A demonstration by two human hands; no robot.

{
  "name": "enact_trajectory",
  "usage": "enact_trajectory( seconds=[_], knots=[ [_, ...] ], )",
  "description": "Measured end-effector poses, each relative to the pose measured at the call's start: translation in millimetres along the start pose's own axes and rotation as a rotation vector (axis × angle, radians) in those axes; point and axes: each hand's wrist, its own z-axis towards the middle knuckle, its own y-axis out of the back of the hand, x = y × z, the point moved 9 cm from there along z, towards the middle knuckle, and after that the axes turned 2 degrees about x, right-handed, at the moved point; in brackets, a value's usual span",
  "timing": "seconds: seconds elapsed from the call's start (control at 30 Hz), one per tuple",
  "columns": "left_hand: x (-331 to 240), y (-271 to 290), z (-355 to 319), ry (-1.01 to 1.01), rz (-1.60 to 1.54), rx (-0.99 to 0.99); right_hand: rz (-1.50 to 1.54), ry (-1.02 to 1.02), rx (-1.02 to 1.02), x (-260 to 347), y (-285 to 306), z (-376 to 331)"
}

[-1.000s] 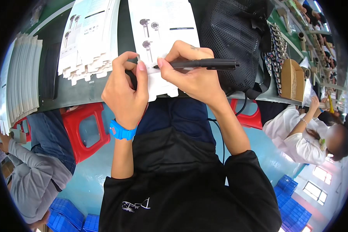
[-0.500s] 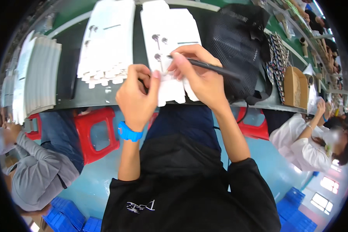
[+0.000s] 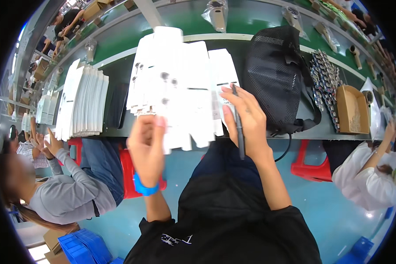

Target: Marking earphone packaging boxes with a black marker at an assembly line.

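- Flattened white carton (image 3: 196, 101) hangs, slightly blurred, from your left hand (image 3: 146, 145), its thumb and fingers pinching the lower left edge; it hides part of a stack of printed cartons (image 3: 138, 90) on the bench (image 3: 114, 72).
- Your right hand (image 3: 251, 123) has its fingers curled around a black pen (image 3: 240, 138), just over another flat carton (image 3: 224, 66).
- Beside your right hand sits a black mesh bag (image 3: 268, 75).
- Far left, more cartons (image 3: 89, 101) stand in a thick row.
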Motion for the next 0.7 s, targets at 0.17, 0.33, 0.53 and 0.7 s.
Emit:
enact_trajectory(
  seconds=[0.17, 0.33, 0.53, 0.7],
  knots=[
    [52, 70, 67, 0.0, 0.088, -0.058, -0.092, -0.001, 0.127, -6, -22, -6],
    [96, 85, 119, 0.018, 0.447, 0.023, -0.129, 0.015, 0.142, -9, -30, -11],
    [102, 65, 140, -0.158, 0.684, 0.074, -0.086, -0.025, 0.167, -14, -33, -14],
    [85, 41, 154, -0.21, 0.712, -0.011, -0.09, -0.023, 0.157, -14, -31, -15]
  ],
)
